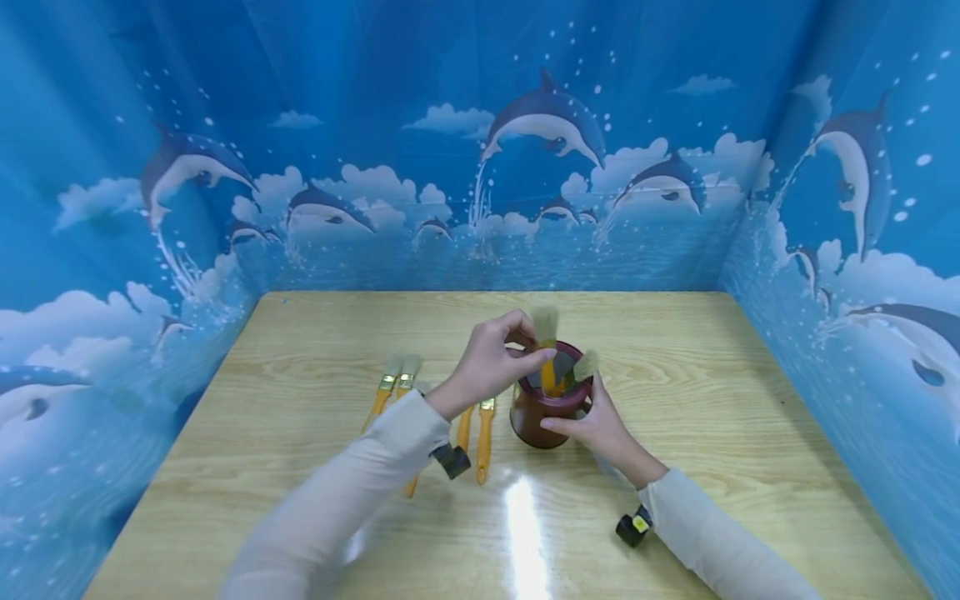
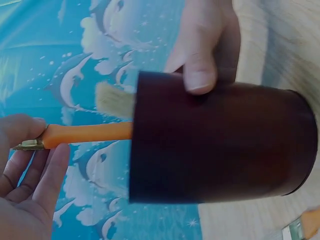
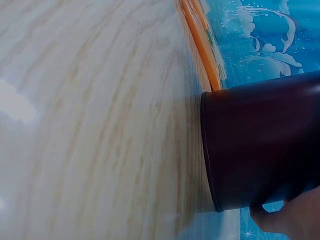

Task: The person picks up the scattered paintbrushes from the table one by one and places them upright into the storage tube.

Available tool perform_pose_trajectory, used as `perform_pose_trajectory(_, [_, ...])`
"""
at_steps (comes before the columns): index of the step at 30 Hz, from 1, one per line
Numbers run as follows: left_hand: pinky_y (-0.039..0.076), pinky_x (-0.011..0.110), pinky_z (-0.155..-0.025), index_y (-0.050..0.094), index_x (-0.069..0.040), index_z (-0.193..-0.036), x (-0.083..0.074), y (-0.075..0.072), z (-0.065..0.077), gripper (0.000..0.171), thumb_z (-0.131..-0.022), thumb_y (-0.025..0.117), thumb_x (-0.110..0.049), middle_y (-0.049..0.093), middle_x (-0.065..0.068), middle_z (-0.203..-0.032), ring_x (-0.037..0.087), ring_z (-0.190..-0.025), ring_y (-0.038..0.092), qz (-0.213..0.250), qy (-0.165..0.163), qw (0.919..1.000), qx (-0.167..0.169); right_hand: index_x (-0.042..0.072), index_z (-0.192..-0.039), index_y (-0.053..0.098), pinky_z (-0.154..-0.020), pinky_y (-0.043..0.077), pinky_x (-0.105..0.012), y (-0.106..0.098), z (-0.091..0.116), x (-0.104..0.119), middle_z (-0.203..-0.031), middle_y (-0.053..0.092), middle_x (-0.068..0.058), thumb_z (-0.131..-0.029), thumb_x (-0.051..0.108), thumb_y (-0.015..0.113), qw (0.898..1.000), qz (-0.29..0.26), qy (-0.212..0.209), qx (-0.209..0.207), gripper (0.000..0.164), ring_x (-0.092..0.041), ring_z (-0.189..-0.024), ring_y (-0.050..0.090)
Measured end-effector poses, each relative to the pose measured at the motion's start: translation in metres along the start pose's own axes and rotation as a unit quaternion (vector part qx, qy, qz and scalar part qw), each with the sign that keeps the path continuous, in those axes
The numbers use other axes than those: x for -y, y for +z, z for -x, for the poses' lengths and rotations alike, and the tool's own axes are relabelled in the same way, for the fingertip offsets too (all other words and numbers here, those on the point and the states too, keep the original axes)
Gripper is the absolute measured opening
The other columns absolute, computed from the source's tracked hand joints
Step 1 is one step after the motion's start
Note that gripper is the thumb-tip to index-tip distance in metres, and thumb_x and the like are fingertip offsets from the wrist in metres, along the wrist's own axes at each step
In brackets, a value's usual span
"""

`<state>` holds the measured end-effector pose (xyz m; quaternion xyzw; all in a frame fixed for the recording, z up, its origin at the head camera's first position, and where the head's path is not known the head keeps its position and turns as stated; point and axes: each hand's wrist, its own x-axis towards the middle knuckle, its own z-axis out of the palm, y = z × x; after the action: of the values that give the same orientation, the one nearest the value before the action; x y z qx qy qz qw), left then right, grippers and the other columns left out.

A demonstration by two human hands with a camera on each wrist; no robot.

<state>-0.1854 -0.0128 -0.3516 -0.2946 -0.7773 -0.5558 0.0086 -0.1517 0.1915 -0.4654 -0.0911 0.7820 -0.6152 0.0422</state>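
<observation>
My left hand (image 1: pixel 491 357) pinches a paintbrush (image 1: pixel 546 327) near its metal band. Its bristles point up, and its orange handle (image 2: pixel 95 132) reaches down into a dark red-brown cup (image 1: pixel 534 423). My right hand (image 1: pixel 602 427) grips the cup from the right side, thumb on the near wall; its other fingers are mostly hidden behind the cup. A second paintbrush (image 1: pixel 586 365) stands in the cup, leaning right with pale bristles above the rim. In the right wrist view, the cup (image 3: pixel 260 145) has its base on or very close to the table.
Several more paintbrushes with orange handles lie on the wooden table (image 1: pixel 697 400) left of the cup, some partly covered by my left arm; one paintbrush (image 1: pixel 485 442) lies nearest the cup. A blue dolphin-print curtain (image 1: pixel 360 167) surrounds the table's back and sides.
</observation>
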Motion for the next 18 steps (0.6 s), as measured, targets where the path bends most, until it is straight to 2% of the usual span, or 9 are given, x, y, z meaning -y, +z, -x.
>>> perform_pose_trajectory(6, [0.056,0.02,-0.063,0.058,-0.007,-0.092,0.009,0.015,0.003,0.015,-0.088,0.071,-0.013,0.066,0.005,-0.086,0.008,-0.074,0.065,-0.029,-0.009,0.9988,0.04,0.024,-0.151,0.014,-0.108,0.034,-0.051,0.001,0.0,0.0,-0.149,0.03,-0.009,-0.078,0.015,0.08,1.0,0.002,-0.014,0.0,0.098,-0.029,-0.134,0.036])
perform_pose_trajectory(11, [0.055,0.017,-0.065,0.057,-0.005,-0.091,0.014,0.024,0.005,0.016,-0.087,0.071,-0.011,0.067,0.007,-0.089,0.011,-0.077,0.067,-0.054,-0.017,0.9966,0.06,0.026,-0.151,0.013,-0.108,0.033,-0.053,0.0,0.0,-0.002,-0.149,0.029,-0.007,-0.08,0.015,0.079,1.0,0.006,-0.027,0.008,0.098,-0.029,-0.134,0.035])
perform_pose_trajectory(18, [0.053,0.013,-0.067,0.059,-0.007,-0.091,0.019,0.03,0.005,0.017,-0.085,0.074,-0.012,0.069,0.007,-0.094,0.009,-0.08,0.067,-0.092,-0.01,0.9923,0.082,0.027,-0.15,0.013,-0.109,0.031,-0.053,-0.001,0.0,-0.002,-0.149,0.028,-0.007,-0.08,0.017,0.079,1.0,0.006,-0.018,0.008,0.097,-0.027,-0.135,0.033])
